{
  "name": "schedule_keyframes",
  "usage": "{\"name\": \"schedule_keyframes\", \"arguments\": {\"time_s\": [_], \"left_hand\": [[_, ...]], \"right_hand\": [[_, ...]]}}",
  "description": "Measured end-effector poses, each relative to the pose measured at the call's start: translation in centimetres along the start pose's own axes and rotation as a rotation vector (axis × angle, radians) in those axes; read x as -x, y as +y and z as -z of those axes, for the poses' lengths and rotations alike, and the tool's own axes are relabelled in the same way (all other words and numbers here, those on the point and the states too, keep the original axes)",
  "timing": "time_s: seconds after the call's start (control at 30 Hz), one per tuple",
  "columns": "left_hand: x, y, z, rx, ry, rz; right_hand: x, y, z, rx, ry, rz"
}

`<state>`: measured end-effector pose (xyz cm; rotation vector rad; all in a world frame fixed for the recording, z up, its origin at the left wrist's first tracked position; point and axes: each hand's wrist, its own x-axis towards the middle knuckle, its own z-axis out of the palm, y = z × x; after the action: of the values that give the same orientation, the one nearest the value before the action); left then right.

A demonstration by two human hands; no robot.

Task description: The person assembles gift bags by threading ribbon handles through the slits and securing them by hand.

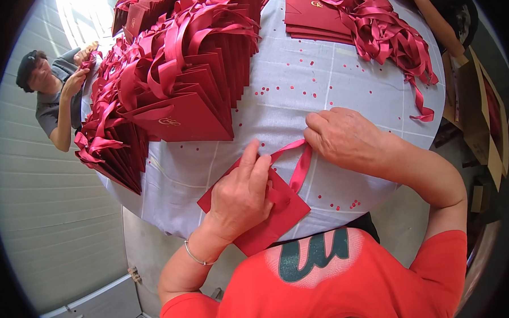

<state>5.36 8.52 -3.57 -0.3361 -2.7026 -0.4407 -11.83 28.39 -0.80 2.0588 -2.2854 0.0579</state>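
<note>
A small red paper gift bag [279,215] lies flat and tilted at the near edge of the round table. My left hand [239,196] grips it from above, index and middle fingers stretched forward, the others curled; it hides much of the bag. A pink-red ribbon handle [301,169] rises from the bag's upper edge. My right hand [347,139] pinches the ribbon's loop between thumb and fingers, pulling it out to the right above the cloth.
Many finished-looking red bags with ribbon handles [187,113] stand in rows at left. Flat red bags [319,20] with heaped ribbons [382,31] lie far right. Small red dots litter the pale tablecloth [275,118]. A person [55,91] handles ribbon at left; another's arm [436,23] and cardboard boxes [480,120] are at right.
</note>
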Motion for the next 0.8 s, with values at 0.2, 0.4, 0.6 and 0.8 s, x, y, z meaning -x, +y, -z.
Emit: {"name": "schedule_keyframes", "arguments": {"time_s": [0.2, 0.4, 0.6, 0.8], "left_hand": [[0.3, -0.1, 0.0, 0.136, 0.022, 0.098], [0.5, -0.5, 0.0, 0.183, 0.024, 0.053], [0.8, -0.1, 0.5, 0.224, -0.046, 0.105], [1.4, 4.1, 3.5, 0.147, -0.214, 0.197]], "right_hand": [[0.6, 1.2, -1.1, 0.148, 0.154, 0.164], [1.3, 5.0, -1.8, 0.038, 0.196, 0.245], [1.4, 4.7, -1.3, 0.024, 0.207, 0.229], [2.4, 3.1, -0.6, 0.012, 0.236, 0.108]]}}
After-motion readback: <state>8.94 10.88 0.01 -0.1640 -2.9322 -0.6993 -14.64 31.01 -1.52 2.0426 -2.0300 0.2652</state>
